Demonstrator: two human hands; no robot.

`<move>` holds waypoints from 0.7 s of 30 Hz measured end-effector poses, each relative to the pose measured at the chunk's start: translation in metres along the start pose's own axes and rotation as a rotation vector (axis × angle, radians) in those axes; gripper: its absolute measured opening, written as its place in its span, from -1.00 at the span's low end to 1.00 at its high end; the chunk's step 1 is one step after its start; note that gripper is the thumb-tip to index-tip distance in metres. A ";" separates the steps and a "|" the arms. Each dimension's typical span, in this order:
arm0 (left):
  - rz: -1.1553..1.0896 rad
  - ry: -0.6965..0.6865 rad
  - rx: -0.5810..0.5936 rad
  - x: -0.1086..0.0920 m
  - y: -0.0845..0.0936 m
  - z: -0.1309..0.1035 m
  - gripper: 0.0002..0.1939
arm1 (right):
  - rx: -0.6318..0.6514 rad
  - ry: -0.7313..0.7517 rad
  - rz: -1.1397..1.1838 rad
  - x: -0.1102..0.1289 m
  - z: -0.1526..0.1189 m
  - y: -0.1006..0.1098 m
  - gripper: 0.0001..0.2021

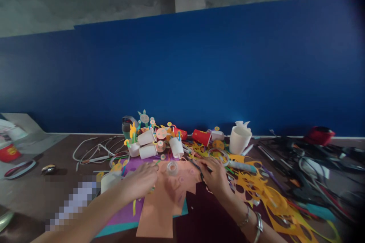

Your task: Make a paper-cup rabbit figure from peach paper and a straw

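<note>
My left hand [145, 179] is over the left edge of the orange paper [159, 207], its fingers curled together near a small green piece; what they hold is too small to name. To the right, my right hand [214, 174] has its fingers closed around dark-handled scissors [194, 164], whose blades point up and left. Between both hands a clear tape roll [172, 168] lies on the orange paper. Purple paper [134, 210] and teal paper [119, 229] show beneath. A white cup [110, 182] stands beside my left forearm.
White paper cups [146, 136] with paper flowers and red cups [201, 136] crowd the back. A larger white cup [240, 139] stands right of them. Yellow paper scraps [270, 197] spread across the right. White cables [97, 150] lie left, black cables [313, 182] far right.
</note>
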State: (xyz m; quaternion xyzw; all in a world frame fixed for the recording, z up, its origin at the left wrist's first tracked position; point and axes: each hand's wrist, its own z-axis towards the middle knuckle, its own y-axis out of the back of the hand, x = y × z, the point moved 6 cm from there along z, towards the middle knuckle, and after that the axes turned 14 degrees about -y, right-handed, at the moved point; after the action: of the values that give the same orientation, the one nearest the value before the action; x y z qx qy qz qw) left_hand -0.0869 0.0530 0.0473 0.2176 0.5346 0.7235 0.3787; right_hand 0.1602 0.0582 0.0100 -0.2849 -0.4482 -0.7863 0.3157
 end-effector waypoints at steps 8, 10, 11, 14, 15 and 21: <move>0.093 -0.066 0.089 -0.002 0.043 0.036 -0.78 | 0.058 -0.098 0.174 0.002 0.002 -0.001 -0.84; 0.124 -0.010 0.035 -0.007 0.063 0.052 -0.84 | 0.089 -0.163 0.283 0.004 0.002 0.000 -0.82; 0.114 0.041 -0.011 -0.010 0.071 0.058 -0.87 | 0.109 -0.190 0.341 0.006 0.001 0.001 -0.81; -0.006 0.107 -0.101 -0.025 0.073 0.071 -0.91 | 0.208 -0.238 0.554 0.019 -0.001 0.006 -0.70; -0.057 0.105 -0.093 -0.033 0.067 0.075 -0.90 | 0.252 -0.249 0.632 0.025 -0.002 0.007 -0.64; -0.211 0.169 -0.064 -0.069 0.026 0.087 -0.80 | 0.399 -0.340 0.883 0.045 -0.006 0.004 -0.51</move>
State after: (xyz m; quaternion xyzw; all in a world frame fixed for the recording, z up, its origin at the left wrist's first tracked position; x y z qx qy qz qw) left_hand 0.0096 0.0483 0.1069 0.0865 0.5612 0.7120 0.4130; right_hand 0.1340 0.0404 0.0421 -0.5052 -0.4716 -0.4198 0.5883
